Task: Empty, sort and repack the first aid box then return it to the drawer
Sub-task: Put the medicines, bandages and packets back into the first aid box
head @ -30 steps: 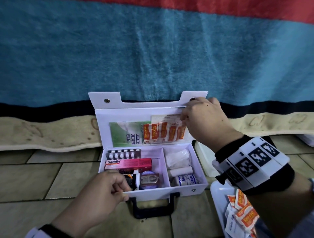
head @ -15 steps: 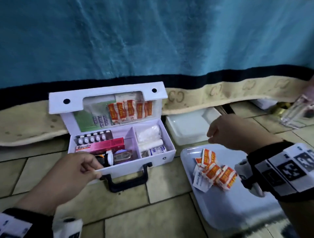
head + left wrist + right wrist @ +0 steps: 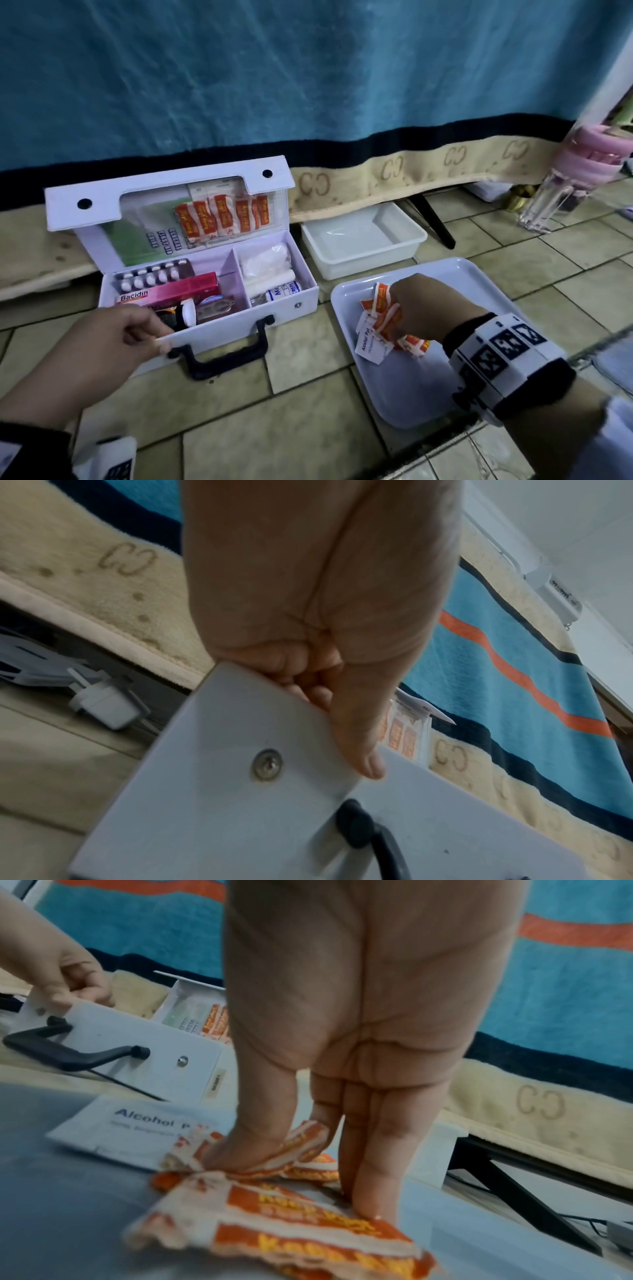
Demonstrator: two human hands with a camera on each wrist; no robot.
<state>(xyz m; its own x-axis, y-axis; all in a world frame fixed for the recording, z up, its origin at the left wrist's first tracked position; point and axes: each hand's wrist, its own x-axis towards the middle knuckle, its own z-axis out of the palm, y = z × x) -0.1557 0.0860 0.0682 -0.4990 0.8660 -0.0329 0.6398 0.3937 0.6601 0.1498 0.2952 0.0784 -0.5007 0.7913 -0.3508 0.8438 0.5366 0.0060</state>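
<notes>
The white first aid box (image 3: 291,308) stands open on the tiled floor, lid up, with orange sachets (image 3: 219,216) in its lid pocket. Inside lie a blister pack (image 3: 150,277), a pink Bacidin carton (image 3: 171,291), a small bottle (image 3: 181,315) and a bandage roll (image 3: 284,291). My left hand (image 3: 150,334) grips the box's front wall (image 3: 240,804), thumb outside and fingers inside. My right hand (image 3: 397,308) is down on the white tray (image 3: 411,387), pinching an orange sachet (image 3: 304,1139) between thumb and fingers (image 3: 369,1191) over a small pile of sachets (image 3: 308,1240) beside an alcohol pad (image 3: 137,1123).
A white plastic tub (image 3: 363,246) sits behind the tray under the blanket's hem (image 3: 445,161). A black leg (image 3: 435,219) and a clear glass vase (image 3: 544,209) stand at the right. A white plug (image 3: 106,702) lies left of the box.
My right hand left the lid pocket and came down to the tray with a sachet. The head view swung right. My left hand stayed on the box's front wall.
</notes>
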